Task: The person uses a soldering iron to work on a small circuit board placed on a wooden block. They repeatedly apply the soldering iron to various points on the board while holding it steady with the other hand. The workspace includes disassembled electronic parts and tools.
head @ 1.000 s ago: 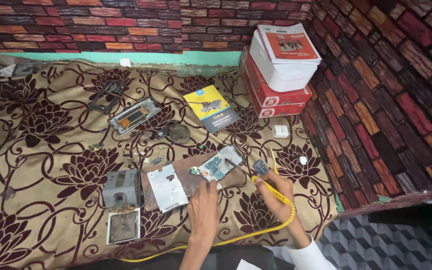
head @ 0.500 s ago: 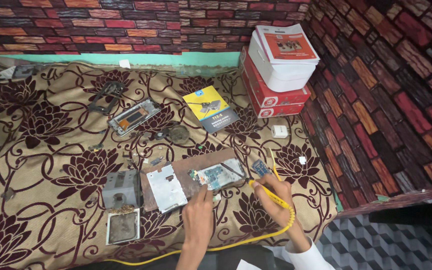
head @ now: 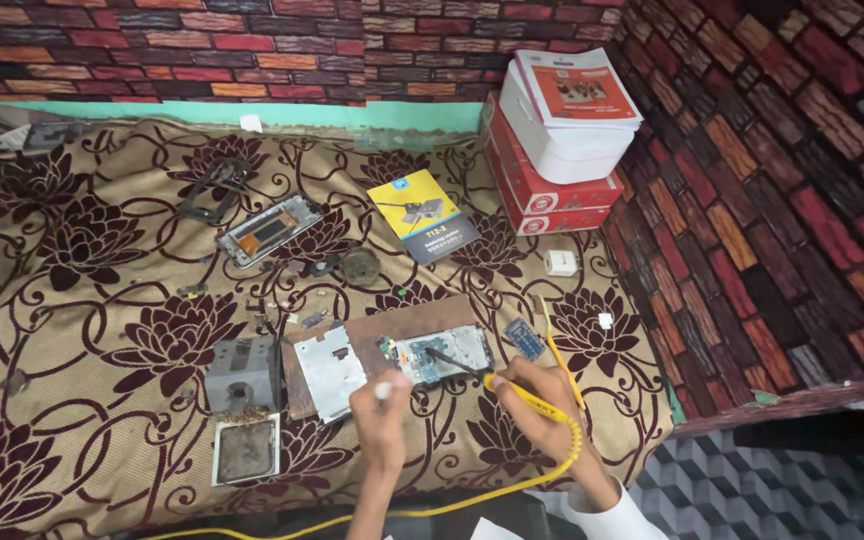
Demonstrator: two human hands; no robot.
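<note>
Right hand (head: 542,395) gripping yellow soldering iron (head: 527,400), tip on circuit board (head: 439,355) lying on brown mat (head: 392,335). Left hand (head: 382,410) pinching thin white stick, beside metal plate (head: 329,370).

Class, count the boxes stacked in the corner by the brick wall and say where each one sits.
3 that I can see: a white box on top, under a booklet, then two red boxes, one above the other. More may be hidden behind.
</note>
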